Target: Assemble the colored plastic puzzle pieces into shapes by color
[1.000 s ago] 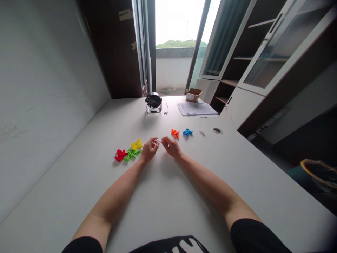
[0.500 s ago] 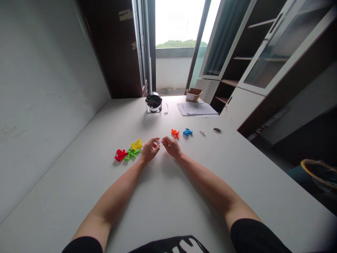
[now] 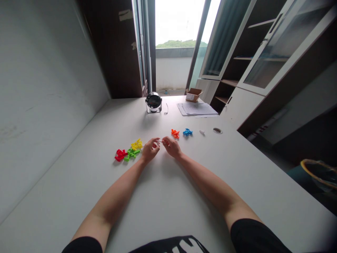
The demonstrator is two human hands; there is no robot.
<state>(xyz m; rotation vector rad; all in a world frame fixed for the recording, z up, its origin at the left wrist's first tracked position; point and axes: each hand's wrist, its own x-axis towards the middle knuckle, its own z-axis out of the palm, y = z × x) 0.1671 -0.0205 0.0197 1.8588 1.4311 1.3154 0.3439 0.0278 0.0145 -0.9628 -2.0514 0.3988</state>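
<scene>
My left hand is closed on a small white piece between thumb and fingers. Close beside it, the fingertips of my right hand pinch the white piece's right end; its exact shape is too small to tell. Left of my left hand lie piles of yellow pieces, green pieces and red pieces, close together. Beyond my right hand are orange pieces and blue pieces. Another small white piece lies to their right.
On the white table, a round black device on a stand is at the back, with a thin cord beside it. Papers and an open cardboard box are at the back right, near a cable hole.
</scene>
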